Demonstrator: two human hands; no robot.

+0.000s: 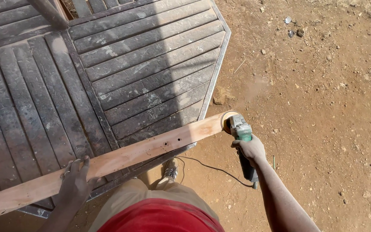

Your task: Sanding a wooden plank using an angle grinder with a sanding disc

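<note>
A long pale wooden plank (121, 157) lies across the near edge of a dark metal slatted table (121, 64). My left hand (76, 182) presses flat on the plank near its left part, fingers spread. My right hand (250, 149) grips a green and grey angle grinder (240, 129), whose round sanding disc (227, 120) touches the plank's right end. A faint cloud of dust (254, 86) drifts up from that end. The grinder's black cable (213, 168) trails down to the ground.
Brown dirt ground (323, 107) with small stones and debris spreads to the right. A clod of earth (219, 95) lies by the table's edge. My shoe (170, 169) and tan trousers show below, under a red shirt.
</note>
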